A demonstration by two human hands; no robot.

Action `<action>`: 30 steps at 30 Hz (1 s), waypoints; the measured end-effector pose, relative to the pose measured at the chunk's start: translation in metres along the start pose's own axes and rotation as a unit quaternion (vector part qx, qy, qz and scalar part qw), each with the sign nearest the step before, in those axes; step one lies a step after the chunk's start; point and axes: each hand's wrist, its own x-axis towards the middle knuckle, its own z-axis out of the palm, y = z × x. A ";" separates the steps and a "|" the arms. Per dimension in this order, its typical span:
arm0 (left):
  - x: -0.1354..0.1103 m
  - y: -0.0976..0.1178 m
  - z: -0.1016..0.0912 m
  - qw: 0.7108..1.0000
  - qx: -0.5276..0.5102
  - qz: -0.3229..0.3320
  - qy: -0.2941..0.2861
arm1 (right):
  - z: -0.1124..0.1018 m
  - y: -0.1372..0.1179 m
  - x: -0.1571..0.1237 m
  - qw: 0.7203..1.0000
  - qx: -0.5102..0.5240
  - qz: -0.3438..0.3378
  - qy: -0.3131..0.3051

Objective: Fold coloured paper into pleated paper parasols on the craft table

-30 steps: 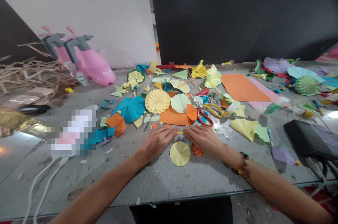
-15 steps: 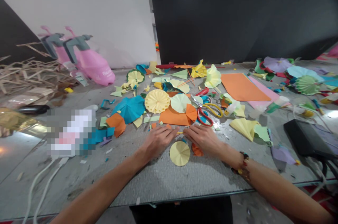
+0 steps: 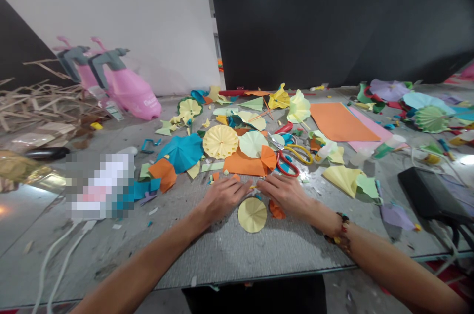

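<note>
Both my hands meet low over the grey table (image 3: 222, 259). Between their fingertips shows a thin yellow strip (image 3: 253, 186), mostly hidden by the fingers. My left hand (image 3: 225, 196) is closed on its left end, and my right hand (image 3: 283, 193) pinches the right end. Just below the fingers lies a pale yellow pleated paper disc (image 3: 252, 215). A small orange paper piece (image 3: 276, 210) is partly under my right hand. Beyond the hands lie an orange paper strip (image 3: 242, 163) and scissors with red handles (image 3: 288, 164).
Folded paper shapes and scraps spread across the table, among them a blue pleated piece (image 3: 181, 152). Orange sheets (image 3: 342, 121) lie at back right. Pink spray bottles (image 3: 129, 89) stand at back left. A black device (image 3: 433, 193) with cables sits at right, white cables (image 3: 61, 259) at left.
My fingers have shifted slightly around the yellow strip, and a little less of its length shows between them. The other things lie where they were.
</note>
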 end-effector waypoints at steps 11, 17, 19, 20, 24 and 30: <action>0.001 0.000 -0.002 1.000 -0.021 0.015 -0.015 | 0.001 -0.003 0.004 0.998 0.018 0.009 0.052; 0.004 0.001 -0.006 0.999 -0.021 0.035 -0.027 | 0.002 -0.002 0.003 0.998 0.030 0.008 0.058; 0.004 0.002 -0.006 0.999 -0.025 0.033 -0.033 | 0.002 -0.001 0.003 0.998 0.034 0.008 0.061; 0.004 0.002 -0.006 0.999 -0.027 0.033 -0.032 | 0.003 -0.001 0.003 0.997 0.035 0.007 0.063; 0.002 0.002 -0.004 0.998 -0.040 0.038 -0.027 | 0.003 -0.001 0.003 0.997 0.035 0.008 0.071; 0.001 0.003 -0.005 0.996 -0.082 0.006 0.042 | 0.003 -0.003 0.004 0.995 0.049 0.019 0.084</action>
